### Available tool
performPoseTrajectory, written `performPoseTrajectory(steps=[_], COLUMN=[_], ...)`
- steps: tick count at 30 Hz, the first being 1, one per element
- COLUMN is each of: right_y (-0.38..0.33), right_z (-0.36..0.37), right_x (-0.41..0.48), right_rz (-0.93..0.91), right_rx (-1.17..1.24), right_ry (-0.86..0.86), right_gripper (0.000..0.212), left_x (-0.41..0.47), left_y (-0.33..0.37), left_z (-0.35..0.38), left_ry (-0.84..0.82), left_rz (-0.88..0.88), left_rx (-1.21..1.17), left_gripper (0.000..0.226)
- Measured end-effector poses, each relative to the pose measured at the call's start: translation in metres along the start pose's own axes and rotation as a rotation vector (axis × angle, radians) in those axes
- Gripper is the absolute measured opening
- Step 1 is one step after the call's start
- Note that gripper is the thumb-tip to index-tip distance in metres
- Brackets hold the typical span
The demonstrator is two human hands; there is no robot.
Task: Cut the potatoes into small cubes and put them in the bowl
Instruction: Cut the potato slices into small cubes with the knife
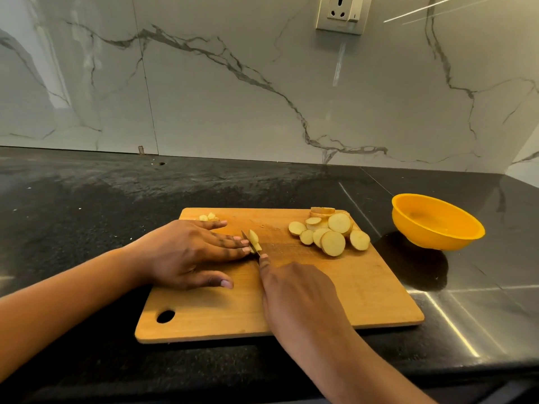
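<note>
A wooden cutting board [335, 290] lies on the black counter. My left hand [189, 252] lies flat on the board, its straight fingertips pressing a small potato piece [254, 239]. My right hand [294, 290] grips a knife [250, 241] with the forefinger stretched along its back; the blade stands against the piece. A pile of round potato slices [331, 232] sits at the board's far right. A few small cubes [208, 217] lie at the far left corner. The orange bowl [437, 221] stands right of the board and looks empty.
The black stone counter [87, 205] runs to a marble wall [204, 83] behind. A wall socket [342, 13] sits high above the board. The counter's front edge is close below my arms.
</note>
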State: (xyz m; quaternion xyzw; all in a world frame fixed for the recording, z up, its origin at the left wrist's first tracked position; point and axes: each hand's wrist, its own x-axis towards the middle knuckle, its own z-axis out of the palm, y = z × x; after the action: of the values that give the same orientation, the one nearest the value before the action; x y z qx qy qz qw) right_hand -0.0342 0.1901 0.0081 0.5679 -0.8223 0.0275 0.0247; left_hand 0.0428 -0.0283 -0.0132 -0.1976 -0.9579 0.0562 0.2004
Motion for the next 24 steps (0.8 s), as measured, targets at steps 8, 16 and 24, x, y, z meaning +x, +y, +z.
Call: performPoseTrajectory(steps=[8, 16, 24], right_y=[0.017, 0.029, 0.053], right_z=[0.001, -0.010, -0.035], right_x=[-0.026, -0.058, -0.067], right_rz=[0.013, 0.012, 0.104], right_rx=[0.060, 0.165, 0.183], right_ry=[0.130, 0.120, 0.364], right_gripper=[0.052, 0.050, 0.046], left_x=[-0.001, 0.001, 0.002], left_y=[-0.001, 0.002, 0.004], left_z=[0.001, -0.001, 0.000], left_ry=[-0.004, 0.030, 0.027], left_rz=[-0.034, -0.092, -0.134], left_rx=[-0.056, -0.143, -0.171], left_gripper=[0.049, 0.039, 0.038])
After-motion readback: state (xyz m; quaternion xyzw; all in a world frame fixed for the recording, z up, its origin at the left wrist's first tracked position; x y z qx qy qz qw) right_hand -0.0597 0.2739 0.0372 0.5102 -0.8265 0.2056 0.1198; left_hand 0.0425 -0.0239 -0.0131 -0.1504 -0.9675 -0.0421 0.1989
